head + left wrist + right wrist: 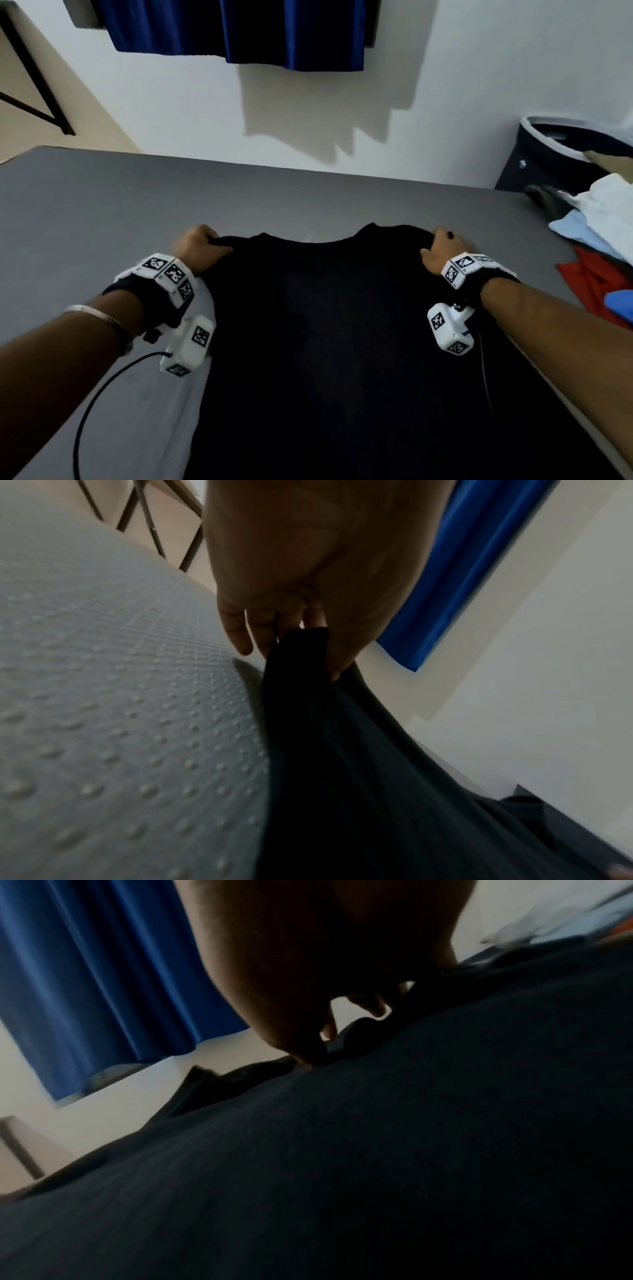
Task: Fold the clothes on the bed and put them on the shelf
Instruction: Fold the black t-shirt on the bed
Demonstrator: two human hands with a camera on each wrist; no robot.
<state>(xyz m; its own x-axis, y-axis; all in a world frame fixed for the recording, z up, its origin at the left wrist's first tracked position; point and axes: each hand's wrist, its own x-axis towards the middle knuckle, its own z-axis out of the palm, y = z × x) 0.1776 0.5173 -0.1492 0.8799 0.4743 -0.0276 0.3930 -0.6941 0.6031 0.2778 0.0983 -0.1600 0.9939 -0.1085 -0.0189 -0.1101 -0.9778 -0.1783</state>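
Black shirt spread flat on the grey bed, neckline at the far edge, body running back toward the person. Left hand pinches the shirt's far left shoulder corner; left wrist view shows fingers curled with the dark cloth bunched between them and the thumb, fabric trailing down from the grip onto the dotted bed cover. Right hand is on the far right shoulder corner, fingers bent down on the cloth; right wrist view is dark, thumb tip and fingers curl onto a raised fold of fabric, so this grip reads as clamped on the shirt too. Shirt lies between the two hands and under both wrists.

Pile of clothes, white, light blue and red, at the bed's right edge, dark laundry basket behind it. Blue curtain on the far wall. No readable writing or brand; only black-and-white square markers on the wrist bands.
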